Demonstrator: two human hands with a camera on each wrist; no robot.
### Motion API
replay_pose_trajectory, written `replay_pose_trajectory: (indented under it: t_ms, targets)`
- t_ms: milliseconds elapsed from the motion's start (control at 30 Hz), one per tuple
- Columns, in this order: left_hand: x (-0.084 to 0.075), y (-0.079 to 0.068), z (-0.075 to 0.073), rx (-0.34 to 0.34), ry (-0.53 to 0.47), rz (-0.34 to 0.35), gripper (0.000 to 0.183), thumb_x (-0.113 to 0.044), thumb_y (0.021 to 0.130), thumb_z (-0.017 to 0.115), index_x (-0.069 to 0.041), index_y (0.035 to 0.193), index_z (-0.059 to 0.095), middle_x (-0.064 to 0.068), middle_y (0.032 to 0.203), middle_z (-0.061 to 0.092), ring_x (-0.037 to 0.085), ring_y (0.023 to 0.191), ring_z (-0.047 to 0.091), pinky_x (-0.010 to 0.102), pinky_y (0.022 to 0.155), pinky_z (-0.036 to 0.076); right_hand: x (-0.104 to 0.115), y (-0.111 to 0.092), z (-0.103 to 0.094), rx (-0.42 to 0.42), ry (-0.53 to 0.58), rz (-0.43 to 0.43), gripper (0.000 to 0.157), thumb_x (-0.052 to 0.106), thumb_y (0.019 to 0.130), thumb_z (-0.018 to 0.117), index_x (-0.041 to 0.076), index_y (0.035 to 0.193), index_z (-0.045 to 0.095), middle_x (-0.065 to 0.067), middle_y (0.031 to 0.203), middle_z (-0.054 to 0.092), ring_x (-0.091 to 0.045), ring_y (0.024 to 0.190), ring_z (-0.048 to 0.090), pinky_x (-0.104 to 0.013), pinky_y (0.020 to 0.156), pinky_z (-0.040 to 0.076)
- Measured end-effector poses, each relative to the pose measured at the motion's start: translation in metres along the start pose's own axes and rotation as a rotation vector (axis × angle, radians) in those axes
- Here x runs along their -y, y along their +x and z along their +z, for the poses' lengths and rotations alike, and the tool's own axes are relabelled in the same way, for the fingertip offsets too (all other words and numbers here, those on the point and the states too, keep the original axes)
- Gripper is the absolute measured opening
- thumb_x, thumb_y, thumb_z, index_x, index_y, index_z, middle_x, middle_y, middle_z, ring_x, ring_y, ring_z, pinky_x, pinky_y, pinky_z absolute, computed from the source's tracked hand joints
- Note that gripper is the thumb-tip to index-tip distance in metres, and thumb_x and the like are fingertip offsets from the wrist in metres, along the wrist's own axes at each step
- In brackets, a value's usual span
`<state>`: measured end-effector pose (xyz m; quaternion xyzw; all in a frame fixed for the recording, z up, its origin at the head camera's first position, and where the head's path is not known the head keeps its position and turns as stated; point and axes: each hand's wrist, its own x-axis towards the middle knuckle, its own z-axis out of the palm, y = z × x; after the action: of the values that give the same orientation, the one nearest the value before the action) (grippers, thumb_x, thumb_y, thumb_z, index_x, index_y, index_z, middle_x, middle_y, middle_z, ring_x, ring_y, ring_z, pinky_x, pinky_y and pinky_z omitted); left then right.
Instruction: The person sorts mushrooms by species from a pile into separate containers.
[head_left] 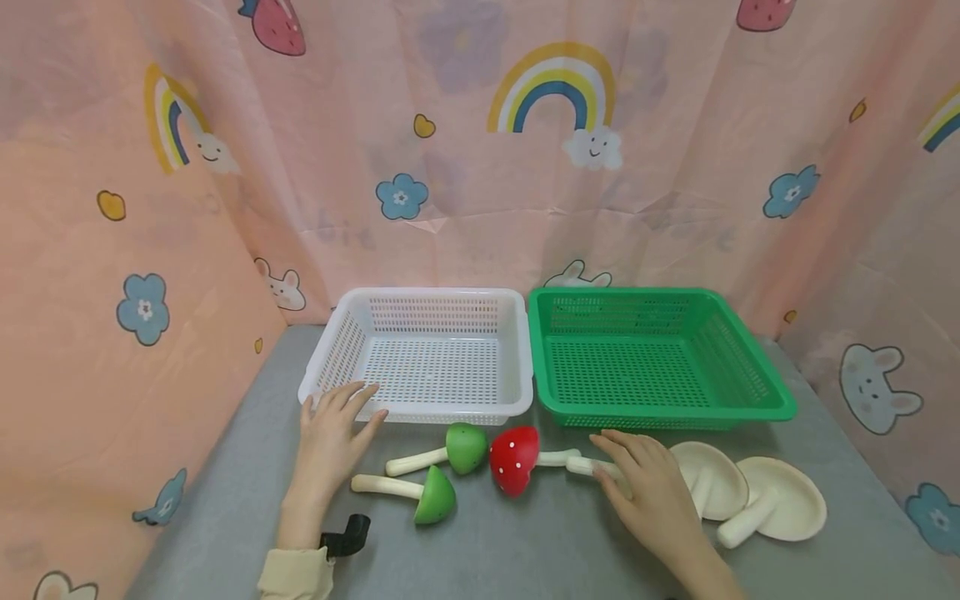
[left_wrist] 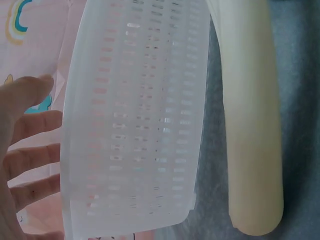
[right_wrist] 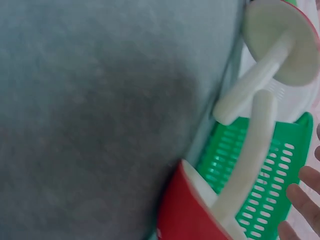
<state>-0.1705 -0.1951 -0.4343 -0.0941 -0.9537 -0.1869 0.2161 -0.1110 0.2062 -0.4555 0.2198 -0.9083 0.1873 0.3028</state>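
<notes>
My left hand hovers at the near left corner of the white basket, fingers spread and nothing held. Right of it lie two green-capped toy mushrooms, caps pointing right. A red toy mushroom with white dots lies in the middle, stem pointing right. My right hand is over another mushroom, whose pale stem pokes out left of the fingers; the hand hides its cap in the head view. In the right wrist view a red cap shows close up, with loosely extended fingers apart from it.
The green basket stands right beside the white one. Two mushrooms with cream undersides lie at the right, stems up and overlapping. A black bent piece sits at my left wrist. A patterned curtain encloses the grey table.
</notes>
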Motion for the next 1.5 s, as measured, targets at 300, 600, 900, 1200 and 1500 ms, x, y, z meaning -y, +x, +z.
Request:
replay_pose_trajectory:
  t_ms: [300,600,900,1200,1500]
  targets:
    - [0.005,-0.003,0.003,-0.061,-0.003,-0.026,0.037,-0.029,0.085,0.072,-0.014,0.119,0.067,0.011,0.119,0.065,0.031,0.116,0.053,0.067,0.109,0.021,-0.005,-0.009,0.017,0.028,-0.025,-0.026,0.044,0.018,0.071,0.078,0.011,0.113,0.067,-0.007,0.108,0.067,-0.027,0.097,0.063,-0.044,0.087,0.046]
    - [0.004,-0.003,0.005,-0.091,-0.033,-0.049,0.029,-0.026,0.084,0.074,-0.01,0.108,0.07,0.013,0.113,0.065,0.033,0.113,0.054,0.068,0.108,0.021,-0.008,-0.011,0.025,0.053,-0.076,-0.035,0.039,0.013,0.069,0.077,0.013,0.107,0.068,-0.002,0.101,0.068,-0.022,0.092,0.063,-0.041,0.074,0.051]
    - [0.004,-0.003,0.004,-0.067,-0.034,-0.069,0.028,-0.026,0.084,0.074,-0.01,0.107,0.07,0.013,0.112,0.065,0.033,0.113,0.053,0.067,0.109,0.02,-0.01,-0.013,0.029,0.081,-0.102,-0.049,0.036,0.008,0.07,0.076,0.016,0.104,0.068,0.006,0.094,0.066,-0.014,0.082,0.061,-0.033,0.064,0.049]
    - [0.003,-0.003,0.004,-0.063,-0.039,-0.069,0.029,-0.027,0.084,0.073,-0.01,0.107,0.07,0.012,0.111,0.065,0.033,0.113,0.053,0.067,0.109,0.02,-0.008,-0.01,0.027,0.09,-0.115,-0.061,0.034,0.003,0.071,0.072,0.016,0.102,0.066,0.006,0.088,0.061,-0.014,0.074,0.056,-0.029,0.058,0.045]
    - [0.003,-0.003,0.003,-0.067,-0.039,-0.076,0.028,-0.027,0.084,0.073,-0.009,0.106,0.07,0.013,0.11,0.065,0.034,0.112,0.053,0.067,0.11,0.019,-0.006,-0.006,0.018,0.071,-0.101,-0.099,0.031,0.006,0.074,0.07,0.015,0.104,0.066,0.005,0.09,0.062,-0.014,0.076,0.058,-0.031,0.064,0.048]
